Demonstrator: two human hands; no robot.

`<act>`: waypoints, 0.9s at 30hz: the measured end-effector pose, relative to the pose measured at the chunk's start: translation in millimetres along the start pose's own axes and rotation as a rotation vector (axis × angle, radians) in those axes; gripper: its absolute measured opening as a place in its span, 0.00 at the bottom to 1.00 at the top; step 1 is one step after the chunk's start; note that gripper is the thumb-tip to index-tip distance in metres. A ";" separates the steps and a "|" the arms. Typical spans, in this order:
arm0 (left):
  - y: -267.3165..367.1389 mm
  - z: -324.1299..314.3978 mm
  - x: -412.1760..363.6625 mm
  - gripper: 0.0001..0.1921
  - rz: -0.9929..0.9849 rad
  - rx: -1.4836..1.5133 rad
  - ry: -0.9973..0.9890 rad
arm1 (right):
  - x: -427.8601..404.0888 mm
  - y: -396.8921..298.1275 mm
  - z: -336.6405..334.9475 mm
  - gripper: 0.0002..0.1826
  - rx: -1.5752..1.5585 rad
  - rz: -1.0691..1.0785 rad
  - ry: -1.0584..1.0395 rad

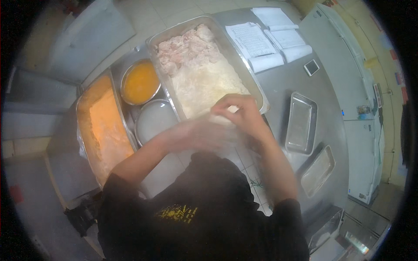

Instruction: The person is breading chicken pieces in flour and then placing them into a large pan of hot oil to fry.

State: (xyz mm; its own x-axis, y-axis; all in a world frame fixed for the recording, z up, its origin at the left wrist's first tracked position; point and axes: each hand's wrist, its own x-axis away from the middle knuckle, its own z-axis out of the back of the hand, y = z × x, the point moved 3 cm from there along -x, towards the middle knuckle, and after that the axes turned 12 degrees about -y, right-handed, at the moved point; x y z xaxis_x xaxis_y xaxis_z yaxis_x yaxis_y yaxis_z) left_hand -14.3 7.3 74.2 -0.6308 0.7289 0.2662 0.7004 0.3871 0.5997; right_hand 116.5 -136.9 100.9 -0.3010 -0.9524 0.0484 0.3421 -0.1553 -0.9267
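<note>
My right hand [243,112] pinches a pale, floury piece [223,120] over the near end of a large metal tray. My left hand [202,135] is blurred by motion just beside and below that piece; whether it touches it I cannot tell. Inside the large steel tray [253,76], pinkish raw meat [189,47], apparently chicken, lies heaped at the far end. White flour [209,84] fills the near part. To the left stand a round bowl of orange-yellow liquid [142,83], like beaten egg, and another round bowl [155,119] with whitish contents.
A long pan of orange crumbs [107,120] lies at far left. On the steel table [274,84] to the right are two shallow metal trays [302,125], papers bearing writing [251,40] and a phone [311,68]. White freezers [336,65] stand beyond.
</note>
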 end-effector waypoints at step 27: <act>11.3 95.6 -21.7 0.23 -0.073 -1.643 0.829 | -23.0 120.1 16.4 0.32 0.562 -0.756 0.029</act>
State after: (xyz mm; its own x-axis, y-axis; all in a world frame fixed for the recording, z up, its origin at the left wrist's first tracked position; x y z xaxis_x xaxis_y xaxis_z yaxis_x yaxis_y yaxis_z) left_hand 39.3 49.8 3.1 -0.9806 0.1092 0.1628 -0.0055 -0.8455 0.5339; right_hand 179.1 -137.9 -5.4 -0.6383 -0.5413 0.5473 0.4240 -0.8407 -0.3369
